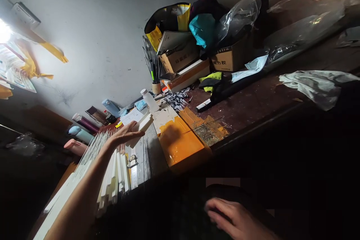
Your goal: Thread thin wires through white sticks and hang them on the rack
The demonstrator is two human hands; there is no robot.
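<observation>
My left hand (126, 134) reaches over the workbench, closed around a pale, whitish block (145, 123) with a stepped end. Beneath that hand and forearm lie several long white strips (119, 168) side by side, with thin rods (94, 150) behind them. A metal ruler (134, 174) and a small metal clamp-like piece (132, 160) are just below the held block. My right hand (229, 215) is low in the dark space in front of the bench, slightly blurred. Its thumb and forefinger are loosely bent and apart, with nothing visible between them.
An orange-covered block (182, 146) sits at the bench edge, near a translucent white bottle (150, 100) and a pile of small black-and-white sticks (177, 99). Cardboard boxes (180, 58) and bags stand behind. Drink flasks (86, 122) line the left wall; a grey cloth (317, 84) lies right.
</observation>
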